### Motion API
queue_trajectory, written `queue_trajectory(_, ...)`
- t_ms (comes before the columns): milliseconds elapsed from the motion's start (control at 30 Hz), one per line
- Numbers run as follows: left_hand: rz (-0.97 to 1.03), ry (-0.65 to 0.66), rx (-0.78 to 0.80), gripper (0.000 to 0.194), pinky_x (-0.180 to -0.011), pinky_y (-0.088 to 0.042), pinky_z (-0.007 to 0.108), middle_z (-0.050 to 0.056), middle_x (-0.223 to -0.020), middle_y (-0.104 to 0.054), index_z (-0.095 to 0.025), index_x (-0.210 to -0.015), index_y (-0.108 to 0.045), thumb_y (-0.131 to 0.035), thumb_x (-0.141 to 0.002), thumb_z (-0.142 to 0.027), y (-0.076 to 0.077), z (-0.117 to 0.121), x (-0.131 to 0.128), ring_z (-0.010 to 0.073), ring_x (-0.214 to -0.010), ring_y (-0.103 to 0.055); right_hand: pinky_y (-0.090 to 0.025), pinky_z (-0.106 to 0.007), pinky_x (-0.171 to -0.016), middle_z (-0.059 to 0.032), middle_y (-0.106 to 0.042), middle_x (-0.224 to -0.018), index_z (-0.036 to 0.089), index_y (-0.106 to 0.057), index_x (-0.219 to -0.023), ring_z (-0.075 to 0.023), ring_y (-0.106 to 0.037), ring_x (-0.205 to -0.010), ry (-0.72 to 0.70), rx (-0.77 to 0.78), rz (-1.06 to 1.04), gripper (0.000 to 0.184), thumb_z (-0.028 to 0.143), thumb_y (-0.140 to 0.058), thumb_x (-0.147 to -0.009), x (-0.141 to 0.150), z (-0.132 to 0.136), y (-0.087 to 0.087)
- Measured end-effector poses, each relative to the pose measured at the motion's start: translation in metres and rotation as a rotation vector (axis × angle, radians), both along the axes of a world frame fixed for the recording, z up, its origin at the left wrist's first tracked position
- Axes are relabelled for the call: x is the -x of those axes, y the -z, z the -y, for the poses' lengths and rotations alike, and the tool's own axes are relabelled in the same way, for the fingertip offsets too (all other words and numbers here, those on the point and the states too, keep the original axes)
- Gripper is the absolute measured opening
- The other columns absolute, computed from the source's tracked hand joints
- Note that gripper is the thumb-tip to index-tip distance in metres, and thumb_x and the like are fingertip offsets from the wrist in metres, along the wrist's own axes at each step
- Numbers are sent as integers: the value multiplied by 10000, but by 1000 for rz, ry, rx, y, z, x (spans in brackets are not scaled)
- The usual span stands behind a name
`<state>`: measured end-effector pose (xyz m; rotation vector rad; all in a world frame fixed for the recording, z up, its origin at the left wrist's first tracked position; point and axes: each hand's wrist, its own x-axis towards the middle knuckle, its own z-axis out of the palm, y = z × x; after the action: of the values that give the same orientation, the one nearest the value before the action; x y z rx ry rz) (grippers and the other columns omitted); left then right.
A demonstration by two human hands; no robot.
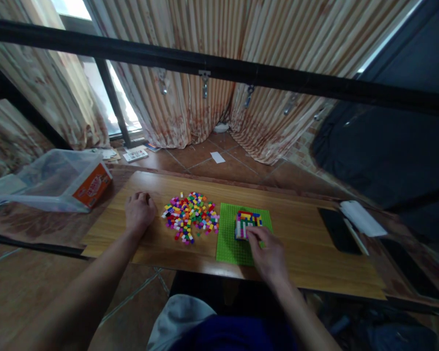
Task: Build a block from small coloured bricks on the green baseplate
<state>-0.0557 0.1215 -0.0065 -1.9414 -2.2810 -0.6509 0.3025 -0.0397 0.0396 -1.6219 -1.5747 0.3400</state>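
Observation:
My right hand [269, 253] is over a green baseplate [229, 251], its thumb and fingers pinched on a small building brick at the near side of a brick structure [244, 217]. The fingertips partly hide that brick. The low, multicoloured structure stands on the baseplate, with white and pink bricks along its near left part. My left hand [141, 213] rests on the wooden board with its fingers curled in, and whatever may be inside them is hidden. Beside it, to the right, lies a spread of loose coloured bricks [190, 214].
A clear plastic bin [58, 183] with an orange label stands left of the wooden board [310, 234]. Toward the right end lie a dark phone-like slab [338, 230] and a white object [362, 218]. A black bar [219, 68] crosses beyond the board, before curtains.

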Motion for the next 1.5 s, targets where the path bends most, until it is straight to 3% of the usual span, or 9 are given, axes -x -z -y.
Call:
queue_trajectory(67, -4, -2, -10, 375, -1026, -406, 427, 174, -1156, -646, -124, -1086, -670, -417, -858, -280, 2, 0, 1, 320, -1121, -556, -533, -322, -836, -51, -727, -977, 253, -722, -975, -196, -681, -923, -167, 36, -29, 234, 307, -495, -956, 27, 15, 4)
queue_trajectory(167, 5, -2, -28, 361, -1013, -418, 430, 174, -1157, -645, -129, -1083, -668, -419, -860, -264, 3, 1, 1, 316, -1109, -558, -530, -299, -816, -48, -720, -955, 237, -712, -988, -183, -677, -909, -276, 75, -55, 225, 254, -489, -964, 58, 26, 12)
queue_trajectory(500, 6, -1, -32, 301, -984, -430, 417, 150, -1091, -660, -142, -1012, -668, -417, -875, -237, 3, 5, -4, 299, -1059, -573, -489, -337, -843, -54, -684, -976, 219, -683, -1021, -208, -630, -929, -346, 139, 104, 168, 201, -543, -929, 105, 0, 22)
queue_trajectory(667, 13, 8, -46, 285, -988, -428, 411, 144, -1076, -659, -146, -1005, -663, -422, -883, -236, 7, 4, -3, 289, -1063, -572, -456, -353, -848, -64, -667, -952, 202, -670, -1059, -229, -590, -912, -329, 43, 254, 176, 226, -626, -890, 126, -9, 31)
queue_trajectory(767, 23, 0, -48, 269, -984, -432, 413, 138, -1095, -653, -156, -1011, -662, -440, -878, -228, 7, 4, -3, 287, -1065, -573, -434, -332, -816, -53, -651, -898, 209, -691, -985, -212, -576, -871, -341, -26, 285, 113, 217, -627, -893, 134, -12, 39)
queue_trajectory(1000, 27, 1, -45, 252, -994, -438, 407, 136, -1097, -661, -160, -985, -666, -442, -879, -203, 3, 7, -4, 284, -1066, -572, -403, -293, -786, -27, -627, -824, 240, -720, -849, -175, -555, -822, -337, -67, 330, 211, 198, -540, -949, 123, -34, 46)
queue_trajectory(1167, 13, 2, -39, 238, -985, -444, 394, 129, -1079, -666, -163, -970, -663, -444, -886, -203, 2, 7, -5, 276, -1050, -578, -411, -298, -811, -36, -647, -858, 233, -727, -868, -190, -569, -853, -280, -7, 402, 222, 185, -523, -940, 103, -53, 36)
queue_trajectory(1367, 29, 6, -41, 228, -996, -438, 399, 131, -1089, -663, -168, -966, -660, -452, -878, -201, 1, 8, -5, 279, -1067, -571, -430, -282, -846, -60, -684, -963, 190, -723, -973, -188, -611, -912, -149, 62, 321, 260, 192, -463, -955, 90, -73, 21)
queue_trajectory(1500, 41, 7, -42, 240, -1007, -432, 406, 133, -1113, -656, -166, -986, -660, -450, -875, -202, 1, 8, -5, 282, -1078, -568, -418, -294, -856, -71, -688, -989, 184, -710, -1045, -197, -622, -928, -59, 195, 422, 271, 195, -455, -953, 80, -96, 12)
